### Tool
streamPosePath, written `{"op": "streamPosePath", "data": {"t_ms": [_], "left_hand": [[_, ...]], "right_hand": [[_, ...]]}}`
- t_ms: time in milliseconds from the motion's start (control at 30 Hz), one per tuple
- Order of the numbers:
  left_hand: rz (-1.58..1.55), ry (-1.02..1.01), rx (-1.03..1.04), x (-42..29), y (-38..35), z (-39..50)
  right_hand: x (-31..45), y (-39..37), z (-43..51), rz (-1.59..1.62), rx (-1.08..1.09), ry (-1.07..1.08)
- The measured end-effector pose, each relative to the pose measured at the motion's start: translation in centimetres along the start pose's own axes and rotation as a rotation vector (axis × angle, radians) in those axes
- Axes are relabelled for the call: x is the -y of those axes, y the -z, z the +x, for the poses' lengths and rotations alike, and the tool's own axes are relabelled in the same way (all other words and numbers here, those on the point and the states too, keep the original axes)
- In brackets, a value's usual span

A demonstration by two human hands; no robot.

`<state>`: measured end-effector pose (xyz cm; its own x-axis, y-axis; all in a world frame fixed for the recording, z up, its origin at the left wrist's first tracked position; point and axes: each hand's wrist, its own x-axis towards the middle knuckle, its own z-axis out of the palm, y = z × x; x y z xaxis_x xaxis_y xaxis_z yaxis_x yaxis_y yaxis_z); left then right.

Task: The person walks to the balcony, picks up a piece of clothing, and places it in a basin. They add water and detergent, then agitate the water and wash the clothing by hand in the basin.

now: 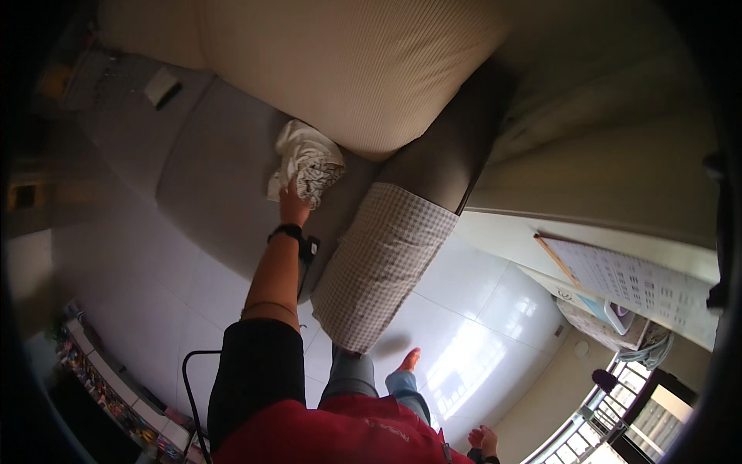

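Observation:
My left hand [294,204] reaches out to a crumpled white cloth with dark stripes [310,159], its fingers sunk in the near edge and gripping it. The cloth lies bunched on the grey sofa seat [220,156], close to the ribbed beige cover of the backrest [348,69]. A brown and white checked cover [388,261] hangs over the sofa's armrest, to the right of my left arm. Low at the right, beside my body, is my right hand [486,441], away from the sofa; it is small in view and its fingers are partly hidden.
A small pale object [162,87] lies at the seat's far left. The glossy tiled floor [458,301] runs below the armrest. On the right wall hangs a calendar [626,278], with a barred window [585,429] lower down. A shelf of small colourful items [110,385] stands lower left.

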<state>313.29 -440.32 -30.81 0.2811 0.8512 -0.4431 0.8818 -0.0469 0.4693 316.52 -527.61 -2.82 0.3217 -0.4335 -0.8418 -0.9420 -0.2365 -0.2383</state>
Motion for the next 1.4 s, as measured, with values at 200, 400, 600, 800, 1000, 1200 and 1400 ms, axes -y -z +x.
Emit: {"op": "streamPosePath", "data": {"t_ms": [200, 400, 600, 800, 1000, 1200, 1400], "left_hand": [[-0.066, -0.062, 0.062, -0.8, -4.1, 7.3], [-0.724, -0.001, 0.531, -0.9, -3.6, 2.0], [-1.172, -0.211, 0.851, -8.5, 7.8, -16.1], [-1.134, -0.294, 1.414, -17.4, 18.2, -32.4], [-0.570, -0.741, 0.607, -20.5, 22.3, -42.0], [-0.761, -0.664, 0.854, -21.5, 19.1, -50.3], [-1.433, -0.085, 1.478, -25.0, 13.9, -58.8]], "right_hand": [[1.5, -3.4, -2.8, -0.110, -0.001, 0.174], [10.7, -18.3, -4.9, -0.048, 0.312, 0.165], [20.0, -36.2, -10.3, -0.302, 0.763, 0.419], [20.9, -42.8, -15.9, -0.641, 1.192, 1.056], [22.7, -32.7, -23.3, 0.363, 1.542, 0.511], [18.3, -19.4, -26.5, 0.541, 1.621, 0.654], [11.7, -6.9, -21.6, 0.846, 1.386, 0.596]]}}
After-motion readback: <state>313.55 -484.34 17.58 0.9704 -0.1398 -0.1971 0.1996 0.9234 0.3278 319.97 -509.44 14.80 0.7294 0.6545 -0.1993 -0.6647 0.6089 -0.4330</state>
